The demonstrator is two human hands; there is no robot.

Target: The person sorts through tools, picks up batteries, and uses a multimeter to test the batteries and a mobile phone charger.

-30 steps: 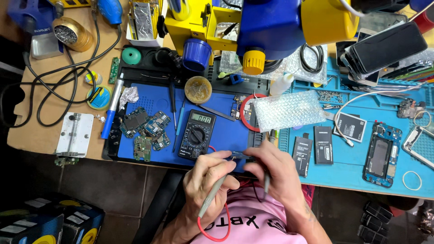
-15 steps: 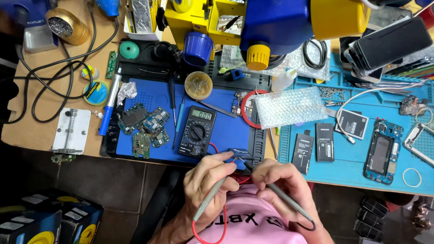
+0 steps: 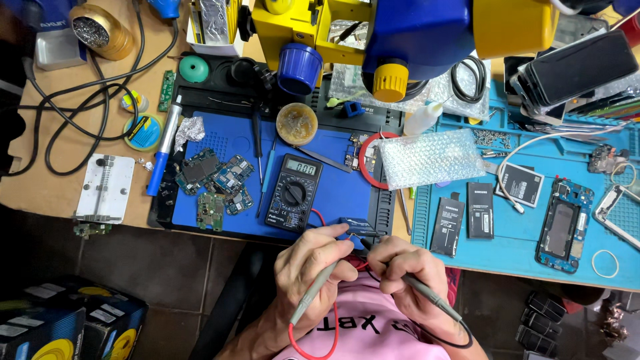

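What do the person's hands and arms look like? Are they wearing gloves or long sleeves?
No gloves and no long sleeves. The left hand and the right hand are both bare, and the forearms are bare too as far as the picture shows. No rings, watch or bracelets show. The only clothing in view is a pink shirt with dark lettering across the chest.

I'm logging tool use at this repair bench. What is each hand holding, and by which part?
The left hand holds the red-wired probe by its grey shaft; the right hand holds the black-wired probe likewise, near the tip.
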